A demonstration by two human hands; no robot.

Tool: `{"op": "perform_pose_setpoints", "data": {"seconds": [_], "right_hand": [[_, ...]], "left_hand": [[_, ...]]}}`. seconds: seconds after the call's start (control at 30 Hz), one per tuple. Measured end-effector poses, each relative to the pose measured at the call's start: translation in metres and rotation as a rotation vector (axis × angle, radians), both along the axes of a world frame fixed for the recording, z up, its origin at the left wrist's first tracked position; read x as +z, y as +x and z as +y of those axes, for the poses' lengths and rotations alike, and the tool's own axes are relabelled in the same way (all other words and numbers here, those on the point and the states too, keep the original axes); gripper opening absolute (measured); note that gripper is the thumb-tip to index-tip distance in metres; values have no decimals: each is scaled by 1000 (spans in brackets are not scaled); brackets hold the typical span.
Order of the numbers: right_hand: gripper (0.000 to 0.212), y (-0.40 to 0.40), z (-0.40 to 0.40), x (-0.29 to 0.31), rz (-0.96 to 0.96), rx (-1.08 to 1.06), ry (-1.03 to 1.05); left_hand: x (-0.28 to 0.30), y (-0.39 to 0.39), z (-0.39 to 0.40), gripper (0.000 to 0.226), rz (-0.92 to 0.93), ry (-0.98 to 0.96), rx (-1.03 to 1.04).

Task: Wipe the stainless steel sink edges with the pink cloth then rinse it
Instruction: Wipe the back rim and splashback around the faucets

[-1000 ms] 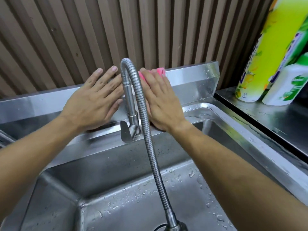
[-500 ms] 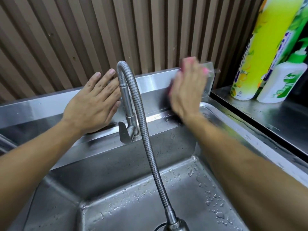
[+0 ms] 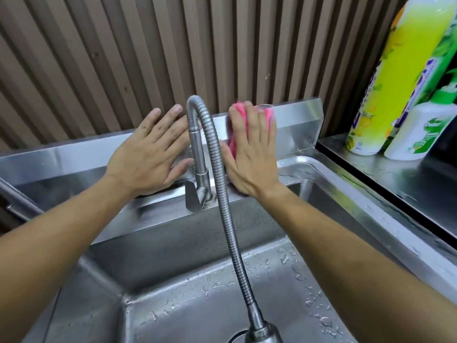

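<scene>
Steady, flat pressure looks like the key to this wiping step: the right hand (image 3: pixel 252 154) lies with straight fingers spread over the pink cloth (image 3: pixel 241 125), pressing it against the upright back edge of the stainless steel sink (image 3: pixel 296 125), just right of the faucet. The left hand (image 3: pixel 150 154) rests flat and holds nothing, its fingers extended against the same back edge on the faucet's other side, apparently as a brace. Keeping the cloth spread under the whole palm should cover the strip from top lip to ledge in each pass. The flexible faucet hose (image 3: pixel 222 184) arches between the two hands and blocks a straight sweep leftwards, so the cloth probably has to go round its base (image 3: pixel 200 194). Droplets dot the basin. On the counter (image 3: pixel 408 184) at right stand a yellow-green bottle (image 3: pixel 405 70) and a white bottle (image 3: pixel 418 134), near the sink's corner.
</scene>
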State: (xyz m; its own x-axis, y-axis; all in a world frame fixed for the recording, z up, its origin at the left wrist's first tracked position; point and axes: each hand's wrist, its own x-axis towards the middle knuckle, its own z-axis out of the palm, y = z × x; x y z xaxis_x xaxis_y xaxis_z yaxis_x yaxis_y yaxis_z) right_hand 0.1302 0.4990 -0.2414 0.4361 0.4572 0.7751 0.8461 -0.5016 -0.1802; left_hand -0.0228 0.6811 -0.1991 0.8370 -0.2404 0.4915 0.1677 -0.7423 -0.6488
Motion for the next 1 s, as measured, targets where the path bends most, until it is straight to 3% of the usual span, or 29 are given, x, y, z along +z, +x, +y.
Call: {"op": "perform_pose_setpoints", "data": {"seconds": [0.07,0.13,0.3,0.47,0.53,0.67,0.77,0.83,1.0], "right_hand": [[69,19,-17,3,-177,111,-126],[65,48,-32,8,-221,102,-172],[49,96,-49,19,123,-274,241],[58,58,-4,29,517,-413,705],[54,26,14,20,424,-311,613],[63,-2,11,-10,-123,144,85],[61,26,-16,3,-463,328,-305],[56,48,-32,14,-491,415,-439],[27,33,-15,31,-187,532,-106]], "left_hand": [[0,0,0,68,-6,-1,-16],[-1,2,1,68,-18,-12,-38],[-2,2,2,67,-40,-26,-68],[-5,4,4,64,-62,-3,-65],[-5,4,6,65,-69,6,-69],[-7,-1,13,76,-53,-27,-91],[-8,-9,20,80,-45,-45,-88],[-8,-11,19,82,-32,-41,-92],[-12,-29,20,83,-27,-84,17]]}}
